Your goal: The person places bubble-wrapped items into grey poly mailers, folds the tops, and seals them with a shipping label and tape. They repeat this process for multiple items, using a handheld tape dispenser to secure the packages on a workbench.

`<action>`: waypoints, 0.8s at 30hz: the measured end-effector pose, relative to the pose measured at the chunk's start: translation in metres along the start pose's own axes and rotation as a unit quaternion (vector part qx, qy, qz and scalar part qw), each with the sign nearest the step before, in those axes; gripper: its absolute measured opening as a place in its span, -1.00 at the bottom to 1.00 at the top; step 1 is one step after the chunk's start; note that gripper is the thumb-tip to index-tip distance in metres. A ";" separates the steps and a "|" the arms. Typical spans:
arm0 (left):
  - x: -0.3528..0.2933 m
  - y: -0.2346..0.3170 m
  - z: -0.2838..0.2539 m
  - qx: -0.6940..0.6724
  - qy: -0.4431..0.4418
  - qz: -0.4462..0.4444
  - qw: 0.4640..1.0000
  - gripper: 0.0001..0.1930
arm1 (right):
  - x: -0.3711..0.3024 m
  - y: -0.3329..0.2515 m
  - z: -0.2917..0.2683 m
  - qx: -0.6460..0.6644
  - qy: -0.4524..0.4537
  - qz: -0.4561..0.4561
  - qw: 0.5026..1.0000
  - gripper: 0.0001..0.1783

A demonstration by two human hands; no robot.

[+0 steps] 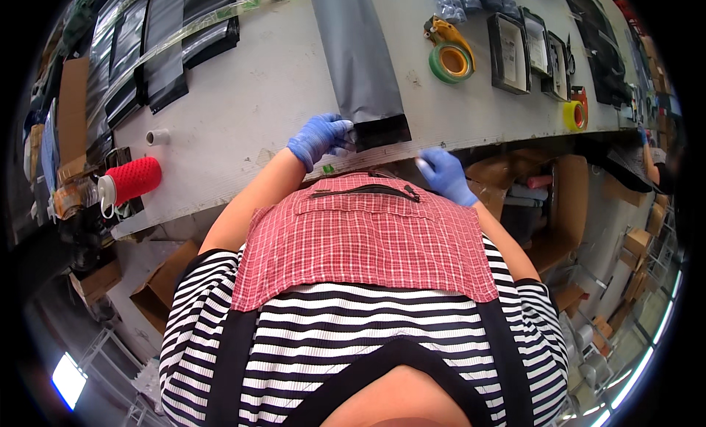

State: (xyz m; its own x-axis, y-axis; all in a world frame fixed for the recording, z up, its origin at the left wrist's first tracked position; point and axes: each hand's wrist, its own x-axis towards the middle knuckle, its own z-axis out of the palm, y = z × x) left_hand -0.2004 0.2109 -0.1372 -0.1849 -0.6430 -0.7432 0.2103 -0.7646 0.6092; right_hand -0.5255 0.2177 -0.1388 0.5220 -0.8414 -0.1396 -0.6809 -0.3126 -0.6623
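A long grey plastic mailing bag (364,59) lies on the table, its black end strip (381,132) turned toward me near the front edge. My left hand (322,140), in a blue glove, is closed at the left corner of that strip, with the fingertips on the bag. In a matching glove, my right hand (446,176) is held apart from the bag, just off the table's front edge and to its right. Its fingers are curled together, and nothing shows in them.
A tape dispenser (450,54) with green tape stands to the right, near several black-rimmed boxes (509,54). Yellow tape (575,115) sits farther right. Leftward are stacked grey bags (163,45), a red bottle (136,178) and a small white roll (157,137). A cardboard box (570,206) stands below the table.
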 end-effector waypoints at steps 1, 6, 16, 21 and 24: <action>0.003 -0.002 -0.001 0.002 -0.006 -0.002 1.000 -0.77 | 0.018 -0.025 -0.005 0.036 0.016 -0.034 0.999 -0.75; -0.001 0.005 0.002 0.018 -0.015 -0.013 1.000 -0.79 | 0.082 -0.082 0.013 0.071 -0.006 -0.155 0.985 -0.73; -0.001 -0.001 -0.001 0.037 0.027 -0.007 0.999 -0.80 | 0.035 -0.024 0.002 0.015 -0.067 -0.130 0.989 -0.87; 0.020 0.005 -0.049 0.404 0.142 0.175 0.887 -0.77 | -0.146 0.161 0.008 -0.158 -0.335 0.282 0.885 -0.68; 0.001 0.074 -0.036 0.676 0.199 0.389 0.594 -0.40 | -0.144 0.138 -0.025 -0.230 -0.428 0.295 0.823 -0.66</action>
State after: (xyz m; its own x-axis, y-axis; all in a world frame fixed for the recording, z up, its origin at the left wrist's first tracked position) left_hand -0.1509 0.1553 -0.1026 -0.2389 -0.9689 0.0647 -0.9288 0.2474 0.2759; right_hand -0.7076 0.2845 -0.1913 0.0679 -0.3491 -0.9346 -0.9651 -0.2605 0.0272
